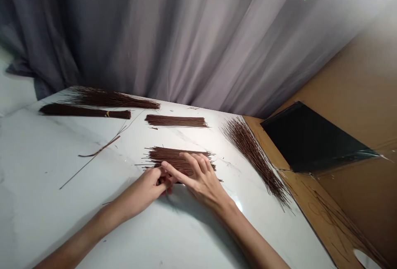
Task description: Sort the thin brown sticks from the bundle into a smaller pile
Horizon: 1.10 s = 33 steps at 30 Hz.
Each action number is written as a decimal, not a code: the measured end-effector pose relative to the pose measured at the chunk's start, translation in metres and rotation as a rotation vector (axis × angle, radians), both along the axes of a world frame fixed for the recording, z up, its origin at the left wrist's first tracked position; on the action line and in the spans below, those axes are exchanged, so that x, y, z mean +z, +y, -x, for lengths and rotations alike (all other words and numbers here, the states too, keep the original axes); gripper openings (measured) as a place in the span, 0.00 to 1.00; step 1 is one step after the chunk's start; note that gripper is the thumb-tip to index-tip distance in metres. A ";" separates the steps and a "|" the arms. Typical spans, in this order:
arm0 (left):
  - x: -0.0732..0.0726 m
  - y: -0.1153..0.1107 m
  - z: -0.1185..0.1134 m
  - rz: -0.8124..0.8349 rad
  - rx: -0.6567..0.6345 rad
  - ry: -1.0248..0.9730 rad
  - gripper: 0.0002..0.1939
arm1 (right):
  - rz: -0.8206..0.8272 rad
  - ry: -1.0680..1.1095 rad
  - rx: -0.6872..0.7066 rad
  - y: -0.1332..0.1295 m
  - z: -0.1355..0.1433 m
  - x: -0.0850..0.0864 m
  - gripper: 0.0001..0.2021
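A loose pile of thin brown sticks point(167, 153) lies crosswise on the white table in front of me, its ends uneven at both sides. My right hand point(201, 176) rests over the right part of this pile, fingers spread and the thumb stretched out to the left. At the pile's near left edge, my left hand point(159, 180) has its fingers curled in, and what they grip, if anything, is hidden. The right thumb passes over the left fingers. Behind the pile lies a neater, even-ended bundle of sticks point(176, 121).
At the back left are a tied bundle with a yellow band point(83, 111) and a bushy loose bundle point(114, 98). Stray strips point(101, 150) lie left. Another loose bundle point(259, 157) runs along the right edge, near a dark panel point(310, 140). A grey curtain point(173, 33) hangs behind.
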<state>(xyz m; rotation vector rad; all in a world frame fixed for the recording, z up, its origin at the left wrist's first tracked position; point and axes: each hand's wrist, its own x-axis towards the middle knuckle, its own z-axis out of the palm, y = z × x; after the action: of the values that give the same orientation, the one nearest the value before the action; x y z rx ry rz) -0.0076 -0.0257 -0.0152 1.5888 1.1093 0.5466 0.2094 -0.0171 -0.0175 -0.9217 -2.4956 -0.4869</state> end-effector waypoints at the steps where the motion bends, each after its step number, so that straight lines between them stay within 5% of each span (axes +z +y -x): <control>1: -0.001 0.000 0.000 0.001 -0.018 0.007 0.12 | -0.020 -0.017 -0.016 0.000 0.003 0.000 0.30; 7: 0.009 0.000 -0.001 0.016 -0.034 0.034 0.14 | -0.044 0.025 -0.105 0.003 -0.004 -0.005 0.15; 13: 0.011 0.004 0.004 -0.088 0.031 0.147 0.16 | 0.176 0.064 -0.065 0.012 -0.010 -0.005 0.15; 23: 0.010 0.003 0.000 -0.089 0.050 0.132 0.13 | 0.263 0.073 -0.092 0.012 -0.010 -0.004 0.13; 29: 0.010 0.004 0.001 -0.070 0.110 0.084 0.14 | 0.236 0.455 -0.259 0.007 -0.025 0.006 0.10; 33: 0.012 0.004 0.001 -0.082 0.130 0.018 0.15 | 0.534 0.744 -0.455 -0.002 -0.023 0.010 0.26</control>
<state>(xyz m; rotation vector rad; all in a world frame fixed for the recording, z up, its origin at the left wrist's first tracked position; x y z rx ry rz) -0.0086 -0.0216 -0.0032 1.6016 1.2236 0.6724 0.2324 -0.0188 -0.0074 -1.5380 -1.7334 0.3770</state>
